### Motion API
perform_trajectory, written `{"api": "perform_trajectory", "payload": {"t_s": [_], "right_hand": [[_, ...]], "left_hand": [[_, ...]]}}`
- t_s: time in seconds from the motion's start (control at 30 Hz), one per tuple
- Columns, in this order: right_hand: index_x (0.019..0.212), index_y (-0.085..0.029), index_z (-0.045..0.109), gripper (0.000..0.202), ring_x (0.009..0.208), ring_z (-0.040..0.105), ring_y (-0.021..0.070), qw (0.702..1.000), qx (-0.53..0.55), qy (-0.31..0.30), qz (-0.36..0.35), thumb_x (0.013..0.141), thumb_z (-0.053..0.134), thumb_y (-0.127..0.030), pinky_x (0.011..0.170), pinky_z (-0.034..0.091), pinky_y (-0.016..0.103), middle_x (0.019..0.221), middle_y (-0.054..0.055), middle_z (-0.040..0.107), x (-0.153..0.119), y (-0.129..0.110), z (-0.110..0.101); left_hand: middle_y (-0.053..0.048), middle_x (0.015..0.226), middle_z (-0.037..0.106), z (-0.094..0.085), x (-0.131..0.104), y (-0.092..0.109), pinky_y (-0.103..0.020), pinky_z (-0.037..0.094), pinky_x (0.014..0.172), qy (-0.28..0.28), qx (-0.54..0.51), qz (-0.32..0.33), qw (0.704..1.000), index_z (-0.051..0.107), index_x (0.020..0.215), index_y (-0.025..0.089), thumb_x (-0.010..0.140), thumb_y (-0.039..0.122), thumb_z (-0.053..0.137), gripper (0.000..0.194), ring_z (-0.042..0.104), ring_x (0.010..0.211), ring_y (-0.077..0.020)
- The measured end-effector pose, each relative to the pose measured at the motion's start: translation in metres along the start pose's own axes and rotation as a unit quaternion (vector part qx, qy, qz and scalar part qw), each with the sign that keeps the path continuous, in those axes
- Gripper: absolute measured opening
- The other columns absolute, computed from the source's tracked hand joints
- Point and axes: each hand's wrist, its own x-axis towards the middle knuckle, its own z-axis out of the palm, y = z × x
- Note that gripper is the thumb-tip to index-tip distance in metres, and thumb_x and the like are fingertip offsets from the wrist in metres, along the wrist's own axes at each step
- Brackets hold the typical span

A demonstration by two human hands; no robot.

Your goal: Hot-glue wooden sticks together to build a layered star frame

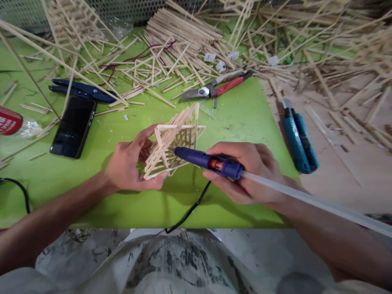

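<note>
My left hand [131, 161] grips the left side of a small lattice frame of thin wooden sticks [176, 141], with fingers behind and thumb along its lower edge. Held tilted above the green table [116, 208], the frame shows rows of crosspieces inside. Closed around a dark blue hot glue gun [199, 157] is my right hand [251, 169]. The gun's nozzle points left and reaches the sticks near the frame's middle; whether it touches them I cannot tell. A long translucent glue stick [284, 190] runs out of the gun's back end over my right forearm.
Beyond the frame lie red-handled pruning shears [214, 85] and a pile of loose sticks [183, 32]. A black phone [73, 126], dark blue pliers [82, 90] and a red-labelled bottle [15, 122] are at left. Teal cutters [300, 139] lie right. A black cord [192, 208] crosses the front edge.
</note>
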Motion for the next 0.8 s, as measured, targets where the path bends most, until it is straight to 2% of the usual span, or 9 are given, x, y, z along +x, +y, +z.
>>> {"api": "perform_trajectory", "payload": {"t_s": [0.17,0.4,0.53,0.67,0.8], "right_hand": [[0.129,-0.027,0.053,0.03,0.046,0.063,0.0171,1.0,-0.007,0.0,-0.007,0.102,0.063,-0.034,0.043,0.048,0.032,0.081,-0.002,0.078,0.0009,0.0014,-0.0006],[0.127,-0.027,0.055,0.027,0.055,0.07,0.0193,1.0,-0.005,0.014,-0.002,0.102,0.064,-0.034,0.048,0.054,0.033,0.084,0.0,0.079,-0.0002,0.0,-0.0005],[0.127,-0.023,0.055,0.028,0.052,0.067,0.0188,1.0,0.008,0.006,-0.025,0.103,0.064,-0.033,0.047,0.054,0.031,0.079,0.0,0.077,0.001,0.0002,0.0005],[0.128,-0.024,0.056,0.029,0.055,0.069,0.0196,1.0,0.002,0.013,-0.012,0.102,0.064,-0.033,0.048,0.055,0.032,0.082,0.0,0.079,0.0012,0.0016,0.0014],[0.128,-0.025,0.056,0.028,0.054,0.069,0.0191,1.0,-0.014,0.023,-0.01,0.102,0.064,-0.035,0.046,0.053,0.032,0.083,0.0,0.078,0.0004,0.0021,0.0013]], "left_hand": [[0.005,0.081,0.077,0.0005,-0.0003,0.0,-0.018,0.06,0.052,-0.001,-0.009,-0.007,1.0,0.056,0.146,0.02,0.088,0.051,0.072,0.067,0.069,0.056,-0.0095],[0.004,0.082,0.077,0.0009,-0.0006,-0.0014,-0.018,0.058,0.052,0.003,-0.013,-0.002,1.0,0.058,0.145,0.018,0.086,0.049,0.074,0.068,0.069,0.056,-0.0096],[0.004,0.081,0.076,0.0009,0.0001,-0.0016,-0.018,0.059,0.052,0.006,-0.009,0.004,1.0,0.058,0.142,0.019,0.087,0.049,0.074,0.065,0.069,0.055,-0.0098],[0.004,0.082,0.076,0.0006,0.0005,-0.0006,-0.02,0.061,0.053,0.005,-0.003,-0.003,1.0,0.056,0.145,0.021,0.086,0.049,0.073,0.067,0.07,0.056,-0.0108],[0.003,0.082,0.077,0.0003,0.0008,0.0006,-0.019,0.061,0.053,0.004,-0.003,0.002,1.0,0.056,0.146,0.019,0.088,0.051,0.073,0.069,0.069,0.056,-0.01]]}}
